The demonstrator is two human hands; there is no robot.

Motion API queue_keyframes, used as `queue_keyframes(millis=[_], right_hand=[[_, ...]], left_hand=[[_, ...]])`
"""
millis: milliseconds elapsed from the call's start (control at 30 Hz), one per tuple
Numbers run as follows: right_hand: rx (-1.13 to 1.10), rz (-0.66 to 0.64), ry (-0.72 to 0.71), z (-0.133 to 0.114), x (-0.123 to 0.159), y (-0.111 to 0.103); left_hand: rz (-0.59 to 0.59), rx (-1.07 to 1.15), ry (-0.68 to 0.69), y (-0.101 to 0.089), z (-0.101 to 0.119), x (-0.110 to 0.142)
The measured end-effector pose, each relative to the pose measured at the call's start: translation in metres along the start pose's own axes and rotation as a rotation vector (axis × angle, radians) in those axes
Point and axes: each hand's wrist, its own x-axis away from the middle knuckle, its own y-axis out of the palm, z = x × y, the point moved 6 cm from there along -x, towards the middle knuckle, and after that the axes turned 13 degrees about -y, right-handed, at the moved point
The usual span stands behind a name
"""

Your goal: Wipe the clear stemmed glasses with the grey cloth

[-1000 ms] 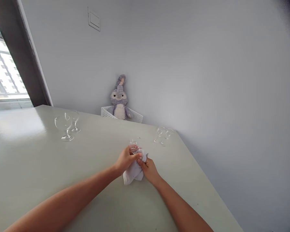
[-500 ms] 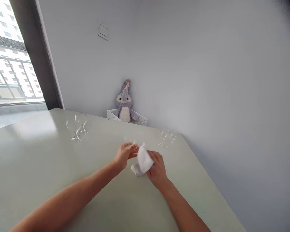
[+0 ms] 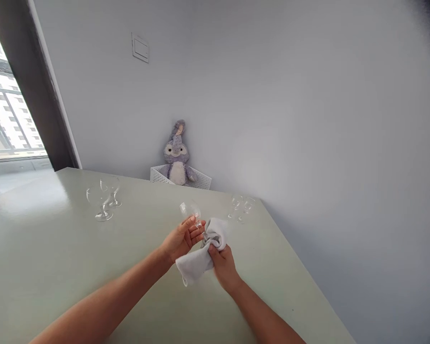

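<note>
A clear stemmed glass (image 3: 190, 210) lies tilted between my hands, its bowl pointing away to the upper left and its foot toward me. My left hand (image 3: 182, 237) grips it near the lower bowl and stem, thumb on top and fingers beneath. A white cloth (image 3: 197, 264) is bunched around the foot of the glass, one flap hanging down to the left. My right hand (image 3: 225, 267) clasps the cloth with the thumb on top, pressing it at the foot. Its other fingers are hidden behind the cloth.
Two stemmed glasses stand at the left, the nearer glass (image 3: 102, 203) beside the farther one (image 3: 113, 191). More small glasses (image 3: 238, 206) stand near the right back edge of the pale table (image 3: 139, 296). Behind it, a plush rabbit (image 3: 177, 157) sits in a white perforated basket (image 3: 202, 181).
The glass has come up into clearer view, tilted with its foot toward me. The cloth has opened out and now wraps the foot. The view has shifted slightly right.
</note>
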Motion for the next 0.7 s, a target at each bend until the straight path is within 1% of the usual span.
queue_keyframes(millis=[33,67,100,133,167,233,267,300,333,367,433,467,500,533,600,633,700], right_hand=[[-0.063,-0.009,0.062,0.004,0.002,0.006],[-0.087,-0.045,0.109,0.008,0.005,0.011],[-0.067,-0.105,0.137,0.01,0.007,0.015],[-0.005,-0.194,0.142,0.01,0.009,0.018],[0.087,-0.304,0.121,0.008,0.009,0.019],[0.318,-0.503,0.019,-0.002,0.007,0.014],[0.432,-0.562,-0.037,-0.008,0.003,0.009],[0.536,-0.582,-0.083,-0.015,-0.004,0.002],[0.62,-0.553,-0.11,-0.022,-0.012,-0.005],[0.685,-0.482,-0.128,-0.028,-0.021,-0.013],[0.756,-0.312,-0.164,-0.037,-0.036,-0.02],[0.777,-0.257,-0.183,-0.037,-0.041,-0.018],[0.798,-0.229,-0.195,-0.033,-0.045,-0.014],[0.819,-0.23,-0.196,-0.026,-0.047,-0.007],[0.861,-0.24,-0.162,-0.005,-0.049,0.004],[0.877,-0.233,-0.135,0.006,-0.05,0.007],[0.905,-0.198,-0.079,0.026,-0.057,0.003]], left_hand=[[0.014,-0.012,0.039,0.0,0.005,0.001],[0.024,-0.028,0.079,0.0,0.011,0.003],[0.029,-0.049,0.118,0.001,0.018,0.005],[0.037,-0.076,0.158,0.001,0.024,0.007],[0.059,-0.113,0.199,0.0,0.031,0.009],[0.142,-0.211,0.279,-0.004,0.043,0.012],[0.194,-0.265,0.318,-0.007,0.047,0.013],[0.24,-0.317,0.351,-0.009,0.05,0.014],[0.277,-0.365,0.378,-0.011,0.05,0.014],[0.299,-0.411,0.394,-0.012,0.049,0.013],[0.289,-0.486,0.382,-0.009,0.04,0.008],[0.264,-0.51,0.359,-0.006,0.033,0.006],[0.24,-0.526,0.335,-0.003,0.027,0.003],[0.218,-0.544,0.313,-0.001,0.02,0.001],[0.209,-0.614,0.291,0.0,0.01,-0.004],[0.22,-0.673,0.295,-0.002,0.006,-0.007],[0.258,-0.805,0.326,-0.011,0.002,-0.014]])
